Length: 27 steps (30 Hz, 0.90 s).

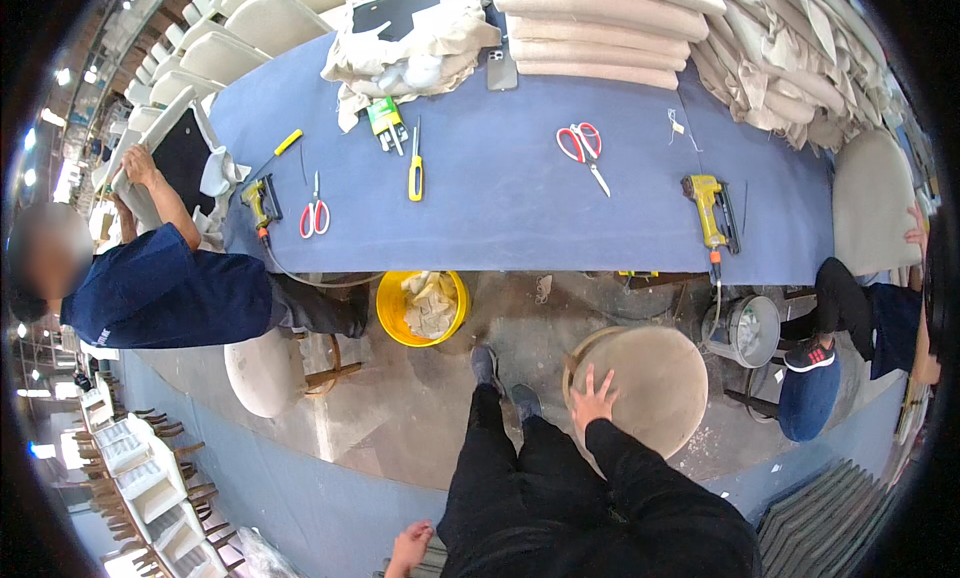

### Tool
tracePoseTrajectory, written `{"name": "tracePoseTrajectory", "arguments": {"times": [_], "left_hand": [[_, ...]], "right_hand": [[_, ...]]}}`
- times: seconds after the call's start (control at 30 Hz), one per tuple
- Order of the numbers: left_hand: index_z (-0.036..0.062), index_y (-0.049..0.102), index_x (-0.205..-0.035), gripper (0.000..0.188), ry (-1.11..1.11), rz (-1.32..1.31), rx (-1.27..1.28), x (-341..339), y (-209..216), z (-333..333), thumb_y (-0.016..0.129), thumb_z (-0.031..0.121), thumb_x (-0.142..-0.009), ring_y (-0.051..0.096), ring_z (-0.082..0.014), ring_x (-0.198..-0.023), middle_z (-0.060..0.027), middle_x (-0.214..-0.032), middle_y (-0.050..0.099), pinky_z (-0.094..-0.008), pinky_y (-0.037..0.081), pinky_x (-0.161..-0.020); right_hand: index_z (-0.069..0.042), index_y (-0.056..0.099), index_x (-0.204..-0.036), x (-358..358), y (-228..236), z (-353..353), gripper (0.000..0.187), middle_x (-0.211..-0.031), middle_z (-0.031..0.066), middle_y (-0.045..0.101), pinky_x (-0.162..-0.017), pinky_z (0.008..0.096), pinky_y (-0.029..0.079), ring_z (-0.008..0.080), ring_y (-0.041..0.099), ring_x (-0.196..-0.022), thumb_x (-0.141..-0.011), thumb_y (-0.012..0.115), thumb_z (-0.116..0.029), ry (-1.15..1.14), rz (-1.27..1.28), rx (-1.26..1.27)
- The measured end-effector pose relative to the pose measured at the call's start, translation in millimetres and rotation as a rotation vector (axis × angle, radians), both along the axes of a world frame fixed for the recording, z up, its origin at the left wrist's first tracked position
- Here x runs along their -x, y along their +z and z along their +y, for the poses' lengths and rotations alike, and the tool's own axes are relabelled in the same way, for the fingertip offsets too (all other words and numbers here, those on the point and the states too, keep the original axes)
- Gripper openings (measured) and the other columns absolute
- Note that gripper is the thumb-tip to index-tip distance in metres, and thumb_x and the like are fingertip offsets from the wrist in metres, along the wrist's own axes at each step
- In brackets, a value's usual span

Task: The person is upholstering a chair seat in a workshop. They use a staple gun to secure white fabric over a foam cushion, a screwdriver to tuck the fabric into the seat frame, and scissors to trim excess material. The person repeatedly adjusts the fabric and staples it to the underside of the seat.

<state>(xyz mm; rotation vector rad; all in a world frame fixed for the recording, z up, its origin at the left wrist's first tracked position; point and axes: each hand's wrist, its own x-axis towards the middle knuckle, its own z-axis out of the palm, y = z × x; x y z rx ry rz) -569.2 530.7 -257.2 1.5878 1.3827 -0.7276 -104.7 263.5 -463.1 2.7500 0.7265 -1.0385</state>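
My right hand [593, 399] lies flat, fingers spread, on the left edge of a round beige padded stool seat [650, 383] that stands on the concrete floor. My left hand [408, 548] hangs low at the bottom edge beside my dark trouser leg; it holds nothing that I can see. My two dark shoes [500, 378] point toward a long blue-covered worktable [520, 198].
On the table lie two yellow staple guns [710, 210], [262, 202], red scissors [583, 148], [315, 216], a yellow screwdriver [415, 168], a phone [501, 70] and stacked beige cushions [600, 28]. A yellow bucket [421, 306] stands below. Seated people work at left [170, 288] and right [870, 318].
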Motion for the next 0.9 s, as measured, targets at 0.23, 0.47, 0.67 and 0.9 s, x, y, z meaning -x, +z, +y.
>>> {"name": "tracePoseTrajectory", "arguments": {"times": [0.23, 0.47, 0.67, 0.9], "left_hand": [[0.0157, 0.079, -0.127, 0.034, -0.259, -0.088, -0.123, -96.5, -11.5, 129.6, 0.072, 0.035, -0.100, 0.079, -0.0313, -0.106, -0.0152, -0.108, 0.083, -0.0431, 0.061, -0.092], [0.0128, 0.076, -0.128, 0.041, -0.821, -0.296, -0.159, -334.4, -91.5, 254.2, 0.068, 0.041, -0.100, 0.076, -0.0394, -0.110, -0.0203, -0.110, 0.080, -0.0492, 0.059, -0.095], [0.0119, 0.075, -0.131, 0.037, -0.975, -0.716, -0.168, -593.5, -40.3, 229.2, 0.067, 0.033, -0.102, 0.073, -0.0433, -0.111, -0.0223, -0.116, 0.078, -0.0514, 0.058, -0.097], [0.0144, 0.073, -0.132, 0.035, -1.285, -0.707, -0.316, -751.3, 12.3, 111.3, 0.070, 0.026, -0.099, 0.071, -0.0418, -0.117, -0.0186, -0.128, 0.075, -0.0513, 0.056, -0.103]], "right_hand": [[-0.021, 0.069, -0.144, 3.6, -19.2, -25.9, 0.044, -0.159, 0.0128, 0.043, -0.115, 0.0608, 0.045, 0.0449, 0.039, -0.145, -0.101, 0.071, -0.029, -0.002, 0.369, -0.173], [-0.009, 0.070, -0.134, -164.9, 38.4, -24.5, 0.033, -0.121, 0.0096, 0.078, -0.097, 0.0410, 0.058, 0.0245, 0.074, -0.108, -0.106, 0.064, -0.025, -0.812, -0.038, -0.916], [-0.010, 0.073, -0.133, -264.6, 189.0, 5.7, 0.031, -0.117, 0.0123, 0.080, -0.097, 0.0405, 0.058, 0.0267, 0.077, -0.108, -0.102, 0.071, -0.015, -1.046, -0.322, -1.101], [-0.015, 0.057, -0.152, -379.9, 179.3, -12.1, 0.066, -0.149, 0.0248, 0.058, -0.114, 0.0483, 0.050, 0.0454, 0.059, -0.135, -0.089, 0.070, 0.001, -0.883, -0.737, -0.827]]}}
